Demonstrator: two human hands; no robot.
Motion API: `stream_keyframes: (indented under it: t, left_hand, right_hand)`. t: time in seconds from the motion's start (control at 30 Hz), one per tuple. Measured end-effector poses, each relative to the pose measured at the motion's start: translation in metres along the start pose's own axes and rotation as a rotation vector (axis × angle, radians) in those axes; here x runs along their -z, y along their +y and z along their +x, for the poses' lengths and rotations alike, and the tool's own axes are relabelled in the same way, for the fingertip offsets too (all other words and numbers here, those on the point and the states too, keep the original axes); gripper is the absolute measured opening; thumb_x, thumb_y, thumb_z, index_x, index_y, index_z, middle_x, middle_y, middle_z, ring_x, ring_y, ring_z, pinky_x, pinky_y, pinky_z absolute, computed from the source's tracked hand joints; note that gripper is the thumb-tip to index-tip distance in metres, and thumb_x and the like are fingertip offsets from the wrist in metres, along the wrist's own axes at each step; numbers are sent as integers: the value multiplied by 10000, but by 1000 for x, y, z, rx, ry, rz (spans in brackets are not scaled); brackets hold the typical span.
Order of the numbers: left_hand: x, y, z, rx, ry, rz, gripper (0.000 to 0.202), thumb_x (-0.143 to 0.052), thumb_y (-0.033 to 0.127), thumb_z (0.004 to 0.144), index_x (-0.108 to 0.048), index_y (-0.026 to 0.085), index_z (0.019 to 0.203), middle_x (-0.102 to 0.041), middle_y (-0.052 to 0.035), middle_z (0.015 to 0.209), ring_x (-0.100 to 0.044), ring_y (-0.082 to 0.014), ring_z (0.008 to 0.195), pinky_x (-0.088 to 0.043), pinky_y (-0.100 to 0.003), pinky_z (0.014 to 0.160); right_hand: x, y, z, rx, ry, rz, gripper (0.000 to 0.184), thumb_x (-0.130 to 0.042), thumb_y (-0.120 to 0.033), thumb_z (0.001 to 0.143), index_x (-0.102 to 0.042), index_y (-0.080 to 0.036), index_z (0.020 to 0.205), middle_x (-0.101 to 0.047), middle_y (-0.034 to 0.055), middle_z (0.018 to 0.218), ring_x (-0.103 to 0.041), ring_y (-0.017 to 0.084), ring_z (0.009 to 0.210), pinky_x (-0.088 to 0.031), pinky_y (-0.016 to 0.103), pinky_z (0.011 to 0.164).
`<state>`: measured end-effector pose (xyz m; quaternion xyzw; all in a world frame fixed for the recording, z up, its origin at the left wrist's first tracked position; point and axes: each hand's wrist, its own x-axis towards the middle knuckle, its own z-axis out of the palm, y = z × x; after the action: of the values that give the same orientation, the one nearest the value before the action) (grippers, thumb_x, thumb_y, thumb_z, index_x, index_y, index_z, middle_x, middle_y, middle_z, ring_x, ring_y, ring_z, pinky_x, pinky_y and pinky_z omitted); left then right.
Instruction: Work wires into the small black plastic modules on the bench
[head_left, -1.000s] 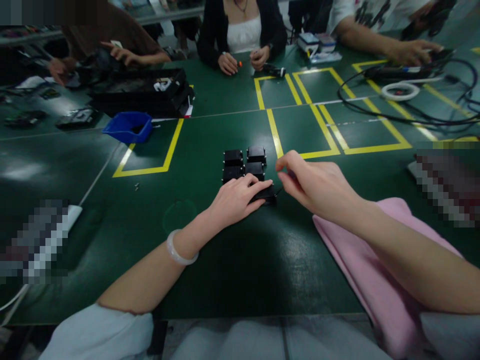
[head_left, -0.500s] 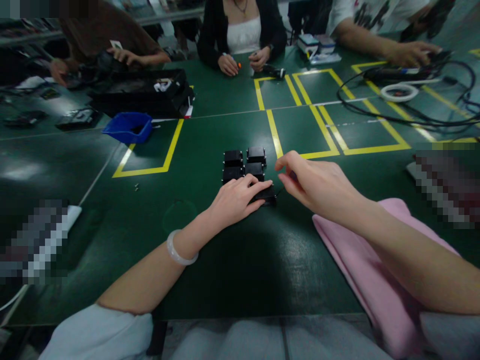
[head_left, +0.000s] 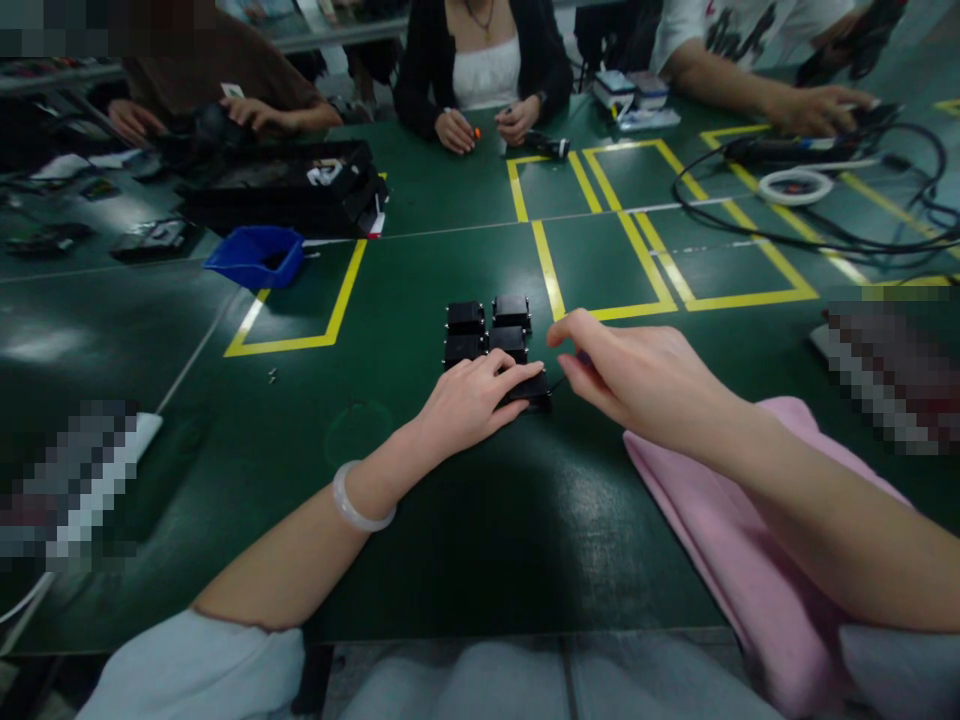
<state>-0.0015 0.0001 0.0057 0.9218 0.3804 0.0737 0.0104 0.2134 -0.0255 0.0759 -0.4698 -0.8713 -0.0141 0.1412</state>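
Several small black box-shaped parts (head_left: pixel 511 309) with shiny metal bits at their corners sit in two close columns at mid-table. Over the nearest of them, a black block (head_left: pixel 531 385), my left hand (head_left: pixel 471 395) holds on with thumb and forefinger along its sides. The other left fingers cover part of the neighbouring pieces. My right hand (head_left: pixel 622 365) is just right of that block, fingers curled in and thumb bent towards them. A thin dark shaft (head_left: pixel 556 385) runs from the block's right corner towards this hand; what it belongs to is hidden.
A pink cloth (head_left: pixel 697 530) lies under my right forearm. Tiny metal pieces (head_left: pixel 273 376) and a blue bin (head_left: pixel 259 256) are at left. Black cables (head_left: pixel 810 235) coil at far right. Co-workers sit across the green table (head_left: pixel 450 560), near a black tray (head_left: pixel 277 190).
My two hands and the black blocks stay almost as they were. Across the table at left, a co-worker's hand has shifted slightly.
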Motion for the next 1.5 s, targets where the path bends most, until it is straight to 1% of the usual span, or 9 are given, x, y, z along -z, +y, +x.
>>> stream_keyframes:
  t: [0.1,0.3,0.53,0.77,0.97,1.1,1.2,1.4,1.5]
  left_hand:
    - [1,0,0,-6,-2,-2,437,-465,398,959,-423,278,1377,-554,-53,1167,-579,-173,871,-448,-300,746]
    - [0,0,0,-1,3,-4,433,-477,389,954,-431,270,1368,-558,-55,1160,-577,-179,869,-451,-309,749]
    - [1,1,0,2,-11,13,448,-485,400,949,-420,286,1377,-551,-50,1168,-579,-178,857,-456,-306,739]
    - [-1,0,0,1,-4,4,439,-490,393,947,-428,277,1366,-556,-50,1171,-583,-183,874,-456,-316,762]
    - [0,0,0,0,-5,2,439,-487,396,948,-430,275,1366,-553,-49,1169,-579,-181,872,-453,-310,755]
    - [1,0,0,2,-4,-10,435,-488,386,948,-428,276,1365,-552,-51,1163,-580,-182,884,-454,-313,766]
    - [0,0,-1,2,1,-18,431,-490,384,948,-430,273,1360,-556,-54,1158,-583,-184,889,-454,-313,768]
    - [0,0,0,0,-7,3,442,-474,402,955,-417,282,1376,-553,-48,1173,-580,-182,869,-455,-313,753]
    - [1,1,0,-3,-11,10,447,-478,401,953,-415,280,1379,-553,-49,1171,-580,-182,868,-454,-313,753]
  right_hand:
    - [3,0,0,-15,-11,-2,207,-412,-252,912,-502,-180,1084,-625,-18,695,-576,136,574,-237,242,503]
    - [6,-1,1,14,-48,6,175,-405,-314,942,-523,-195,891,-638,3,717,-558,125,589,-227,250,515]
    - [-1,2,0,26,3,11,148,-408,-248,924,-493,-186,1028,-648,1,777,-582,129,620,-248,246,513]
    - [2,-1,2,2,-27,27,180,-405,-332,948,-516,-193,922,-644,1,734,-574,128,618,-243,250,530]
    - [-1,1,1,28,3,43,206,-418,-246,907,-491,-179,1088,-649,-5,774,-567,125,609,-254,244,528]
    - [1,0,1,44,3,67,147,-421,-275,917,-530,-188,965,-650,6,770,-571,124,635,-256,248,544]
    - [3,0,2,44,-15,33,228,-396,-348,948,-542,-193,866,-643,11,726,-559,126,615,-240,255,540]
    - [1,0,1,-12,-8,24,193,-403,-270,918,-524,-182,1040,-629,-11,704,-568,128,583,-241,245,524]
    - [2,0,1,-14,-21,53,192,-407,-264,912,-505,-183,1057,-632,-10,728,-575,130,602,-249,242,528]
